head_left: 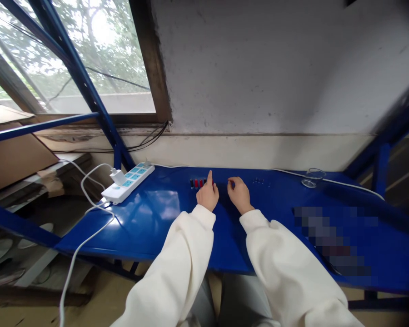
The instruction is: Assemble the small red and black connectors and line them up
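Note:
Small red and black cylinder-like pieces (196, 183) stand in a short row on the blue table (139, 236). Over the right end of that row is my left hand (207, 196), its index finger stretched forward and the thumb apart; it partly covers the row. To its right, my right hand (240, 194) has thumb and fingertips closed in a pinch. Whatever is between those fingertips is too small to name. Just beyond my right hand lie several tiny clear pieces (258, 180).
A white power strip (129, 182) with a plug and cable sits on the left side. At the back right stands a clear glass cup (312, 178) beside a white cable (354, 185). A pixelated dark object (330, 240) lies front right. Blue frame posts (88, 91) rise at both sides.

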{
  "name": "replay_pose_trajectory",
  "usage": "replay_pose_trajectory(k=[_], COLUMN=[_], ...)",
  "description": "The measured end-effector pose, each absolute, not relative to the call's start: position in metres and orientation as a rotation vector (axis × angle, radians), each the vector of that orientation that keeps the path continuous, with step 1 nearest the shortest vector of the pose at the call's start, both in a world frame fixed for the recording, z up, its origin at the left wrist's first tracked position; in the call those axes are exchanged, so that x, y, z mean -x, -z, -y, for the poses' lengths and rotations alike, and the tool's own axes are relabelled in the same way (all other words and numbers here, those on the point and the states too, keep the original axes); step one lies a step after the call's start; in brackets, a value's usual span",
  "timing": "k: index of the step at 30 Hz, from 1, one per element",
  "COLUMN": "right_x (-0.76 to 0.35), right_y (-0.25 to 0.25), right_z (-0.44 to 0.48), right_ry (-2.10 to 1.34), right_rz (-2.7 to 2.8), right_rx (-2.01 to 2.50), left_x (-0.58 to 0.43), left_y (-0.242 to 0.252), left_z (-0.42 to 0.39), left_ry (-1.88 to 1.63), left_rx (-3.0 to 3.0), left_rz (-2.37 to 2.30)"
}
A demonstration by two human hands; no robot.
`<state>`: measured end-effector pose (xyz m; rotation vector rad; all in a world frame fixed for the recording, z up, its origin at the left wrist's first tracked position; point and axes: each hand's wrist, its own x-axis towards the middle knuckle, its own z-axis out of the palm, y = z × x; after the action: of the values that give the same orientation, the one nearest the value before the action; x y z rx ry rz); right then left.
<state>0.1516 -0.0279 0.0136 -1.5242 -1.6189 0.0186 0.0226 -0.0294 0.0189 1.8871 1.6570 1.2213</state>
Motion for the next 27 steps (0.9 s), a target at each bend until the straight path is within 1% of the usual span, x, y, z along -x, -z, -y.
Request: replay_pose_trajectory(k=[8, 12, 15, 19, 23, 27], right_x=[-0.151, -0.149, -0.149, -0.151, -0.152, -0.151], right_y=[-0.010, -0.008, -0.007, -0.008, -0.011, -0.014], right_z=[0.030, 0.033, 0.033, 0.034, 0.039, 0.043], right_ry=[-0.087, -0.106, -0.128, -0.184, -0.320, -0.379], right_rz=[1.634, 1.650, 1.634, 1.515, 1.400, 1.418], right_rx=[1.437, 1.416, 1.411, 1.479, 1.509, 1.388], left_x=[-0.023, -0.021, -0.021, -0.026, -0.030, -0.031], left_y=[-0.016, -0.014, -0.013, -0.010, -0.010, -0.014], left_z=[0.020, 0.018, 0.017, 0.017, 0.022, 0.028], left_ry=[-1.075, -1.098, -1.208, -1.336, -1.343, -1.297], left_rx=[-2.055, -2.064, -1.969, -1.649, -1.434, -1.380], left_rz=[-1.788, -1.773, -1.621, -1.265, -0.995, -0.914])
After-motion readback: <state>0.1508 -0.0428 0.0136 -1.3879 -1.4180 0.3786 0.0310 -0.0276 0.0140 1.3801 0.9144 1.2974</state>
